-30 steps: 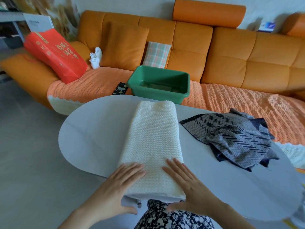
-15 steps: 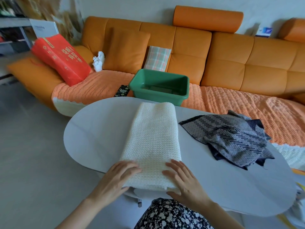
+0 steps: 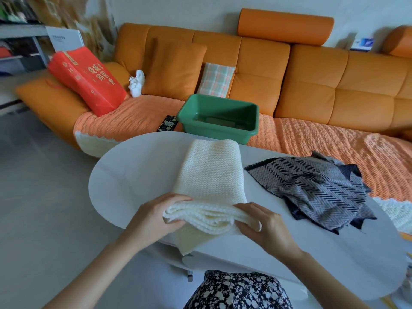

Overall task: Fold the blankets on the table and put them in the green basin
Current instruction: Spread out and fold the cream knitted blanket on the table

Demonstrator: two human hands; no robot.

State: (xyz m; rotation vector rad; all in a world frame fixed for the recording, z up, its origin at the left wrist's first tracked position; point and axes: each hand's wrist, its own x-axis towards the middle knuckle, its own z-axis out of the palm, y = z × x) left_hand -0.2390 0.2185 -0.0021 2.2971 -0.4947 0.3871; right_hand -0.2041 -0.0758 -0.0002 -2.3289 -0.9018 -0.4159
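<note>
Cream blanket [image 3: 211,175] is being folded, left hand [image 3: 156,217] and right hand [image 3: 265,228] gripping its near end. Patterned blanket [image 3: 312,186] is lying crumpled; green basin [image 3: 214,134] is holding neither.

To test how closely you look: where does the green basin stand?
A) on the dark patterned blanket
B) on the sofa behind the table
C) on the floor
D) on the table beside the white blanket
B: the green basin stands on the sofa, beyond the table where the left hand and right hand grip the white blanket.
</note>
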